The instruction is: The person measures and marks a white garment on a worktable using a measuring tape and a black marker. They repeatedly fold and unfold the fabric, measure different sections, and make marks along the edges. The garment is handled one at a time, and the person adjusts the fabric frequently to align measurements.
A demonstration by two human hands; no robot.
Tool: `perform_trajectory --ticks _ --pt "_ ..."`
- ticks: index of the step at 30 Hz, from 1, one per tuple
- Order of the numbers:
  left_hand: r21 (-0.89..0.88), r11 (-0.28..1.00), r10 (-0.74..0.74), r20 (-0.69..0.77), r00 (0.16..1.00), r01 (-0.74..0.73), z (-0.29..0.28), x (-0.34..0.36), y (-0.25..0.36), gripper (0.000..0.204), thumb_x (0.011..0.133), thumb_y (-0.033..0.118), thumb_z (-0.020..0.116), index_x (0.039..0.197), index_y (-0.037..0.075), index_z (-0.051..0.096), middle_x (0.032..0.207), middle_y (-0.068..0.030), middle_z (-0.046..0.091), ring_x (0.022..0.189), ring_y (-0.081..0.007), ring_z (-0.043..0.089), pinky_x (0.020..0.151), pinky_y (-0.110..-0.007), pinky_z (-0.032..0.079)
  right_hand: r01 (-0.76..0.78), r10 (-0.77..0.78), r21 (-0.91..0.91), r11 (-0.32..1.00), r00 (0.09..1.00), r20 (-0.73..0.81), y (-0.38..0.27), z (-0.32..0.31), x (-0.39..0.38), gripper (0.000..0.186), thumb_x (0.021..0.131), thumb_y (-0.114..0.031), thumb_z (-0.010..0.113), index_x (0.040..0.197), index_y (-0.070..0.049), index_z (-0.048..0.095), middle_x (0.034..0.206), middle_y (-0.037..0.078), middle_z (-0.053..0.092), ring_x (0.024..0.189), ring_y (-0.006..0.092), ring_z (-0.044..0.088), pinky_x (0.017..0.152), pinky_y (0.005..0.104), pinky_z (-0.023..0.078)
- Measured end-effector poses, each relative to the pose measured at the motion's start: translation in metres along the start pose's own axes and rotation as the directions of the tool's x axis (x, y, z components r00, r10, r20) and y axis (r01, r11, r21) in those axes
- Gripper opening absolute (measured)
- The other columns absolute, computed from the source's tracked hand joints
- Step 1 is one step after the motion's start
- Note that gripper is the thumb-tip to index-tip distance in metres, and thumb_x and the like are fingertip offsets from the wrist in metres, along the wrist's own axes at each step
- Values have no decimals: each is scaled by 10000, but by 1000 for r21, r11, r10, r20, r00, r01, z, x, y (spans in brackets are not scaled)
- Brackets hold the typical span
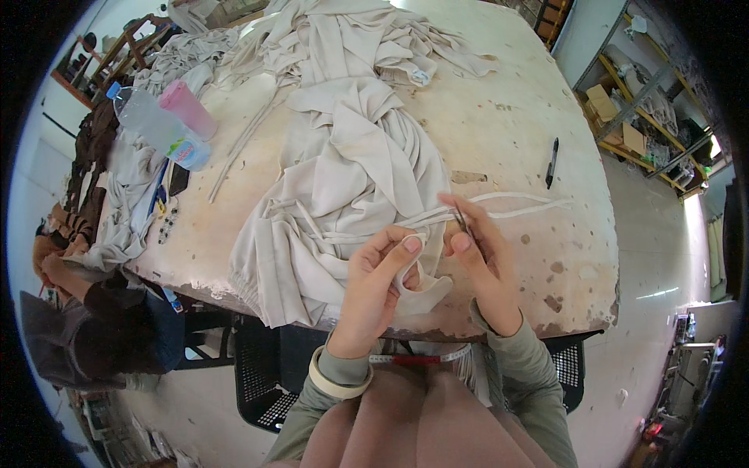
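Observation:
A pale beige garment lies in loose folds across the middle of the table. At its near edge my left hand pinches a narrow fold of the cloth between thumb and fingers. Just to the right, my right hand is closed around small dark thread snips, partly hidden by the fingers. Their tip points up and away from me, a little apart from the pinched cloth. Long thin fabric ties run from the garment out to the right, behind my right hand.
A clear water bottle and a pink cup stand at the left. A black pen lies on the right of the worn table. Another person sits at the left edge. Metal shelves stand at the far right.

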State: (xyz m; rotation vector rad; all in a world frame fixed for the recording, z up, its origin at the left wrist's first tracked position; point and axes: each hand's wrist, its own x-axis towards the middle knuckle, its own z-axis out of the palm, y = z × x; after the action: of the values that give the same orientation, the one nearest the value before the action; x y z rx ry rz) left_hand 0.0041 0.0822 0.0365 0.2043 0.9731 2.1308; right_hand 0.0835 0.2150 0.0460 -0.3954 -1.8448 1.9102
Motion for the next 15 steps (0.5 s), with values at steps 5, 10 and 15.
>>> perform_trajectory --ticks 5,10,15 --pt "28 1000 3 -15 1000 -2 -1 0 4 123 901 132 619 926 12 611 714 53 475 570 -38 353 518 -206 284 243 -244 -266 933 969 27 -5 -2 -1 345 829 -120 678 1162 -47 628 900 73 651 764 140 570 704 273 443" --pt "-48 997 -58 -7 998 57 -4 2 5 151 900 145 621 917 -5 626 636 59 429 540 -35 323 494 -205 255 266 -236 -418 869 964 122 -12 -5 -1 407 737 -40 712 1140 -39 654 894 66 627 726 126 526 630 228 417" --pt "-107 988 -106 27 994 108 -7 3 6 170 907 162 611 913 -7 626 599 66 385 534 -32 305 484 -207 237 364 -342 -458 811 930 134 -5 -4 2 393 737 -69 725 1125 -87 670 780 89 594 654 194 538 611 285 434"
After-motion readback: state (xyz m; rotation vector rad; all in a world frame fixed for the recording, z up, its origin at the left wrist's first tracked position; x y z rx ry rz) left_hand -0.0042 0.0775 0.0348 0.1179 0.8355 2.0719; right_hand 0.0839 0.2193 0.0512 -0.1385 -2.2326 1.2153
